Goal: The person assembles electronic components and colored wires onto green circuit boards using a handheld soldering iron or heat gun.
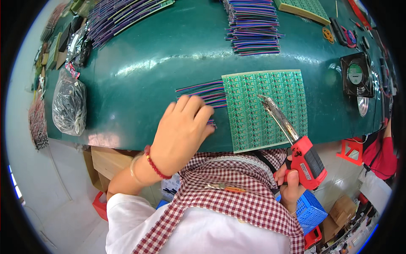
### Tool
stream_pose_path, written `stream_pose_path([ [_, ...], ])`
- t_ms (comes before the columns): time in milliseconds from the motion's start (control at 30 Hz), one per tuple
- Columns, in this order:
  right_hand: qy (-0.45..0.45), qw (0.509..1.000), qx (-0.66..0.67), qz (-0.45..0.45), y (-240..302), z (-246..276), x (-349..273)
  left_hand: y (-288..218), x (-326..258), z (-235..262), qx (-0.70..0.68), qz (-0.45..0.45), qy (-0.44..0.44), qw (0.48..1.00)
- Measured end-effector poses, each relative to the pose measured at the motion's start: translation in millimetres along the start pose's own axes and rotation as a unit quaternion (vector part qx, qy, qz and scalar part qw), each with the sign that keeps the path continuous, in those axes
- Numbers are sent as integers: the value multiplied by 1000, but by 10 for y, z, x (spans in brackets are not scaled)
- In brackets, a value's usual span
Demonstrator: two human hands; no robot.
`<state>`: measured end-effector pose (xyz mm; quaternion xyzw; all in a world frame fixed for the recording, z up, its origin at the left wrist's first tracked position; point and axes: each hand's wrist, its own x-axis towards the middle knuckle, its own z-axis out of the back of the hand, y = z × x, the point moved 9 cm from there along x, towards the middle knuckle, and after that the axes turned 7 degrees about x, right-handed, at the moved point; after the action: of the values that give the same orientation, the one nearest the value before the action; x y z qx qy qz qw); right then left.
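My right hand grips a red and black soldering gun. The gun's metal tip points up and left over a panel of green circuit boards at the table's near side. Coloured wires run out leftward from the panel's left edge. Over these wires is my left hand, its fingers curled and closed, fingertips hidden from sight. More short wire ends stick out beside its thumb; whether they lie on the table or are in the fingers is hidden.
Wire bundles lie at the far side of the green table, beside stacked circuit panels. A black fan stands at the right, a bagged bundle at the left. Below right is a blue basket; another person's red sleeve shows at right.
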<state>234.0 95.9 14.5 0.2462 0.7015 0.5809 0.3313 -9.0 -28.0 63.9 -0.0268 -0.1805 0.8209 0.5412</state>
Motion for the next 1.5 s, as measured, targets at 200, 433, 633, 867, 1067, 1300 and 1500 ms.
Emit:
stream_pose_path([
  [200,16,1000,2,-3,5,-69,61,122,-258,-247,-31,45,90,994],
  [433,29,999,-13,-1,-3,-77,52,12,-155,-236,-110,9,24,994],
  [633,8,1000,-1,2,-15,-59,18,120,266,-197,24,-14,-69,997],
  [867,29,1000,-6,7,28,-62,8,211,308,-284,44,11,-50,998],
  [1067,35,999,-6,-5,16,-53,-18,72,171,-163,-27,-69,-101,992],
  [1300,76,994,-44,-61,-171,-60,-112,64,17,-194,-80,-83,-118,986],
  [1500,75,994,-23,-81,-177,-76,-120,86,8,-171,-103,-70,-117,985],
])
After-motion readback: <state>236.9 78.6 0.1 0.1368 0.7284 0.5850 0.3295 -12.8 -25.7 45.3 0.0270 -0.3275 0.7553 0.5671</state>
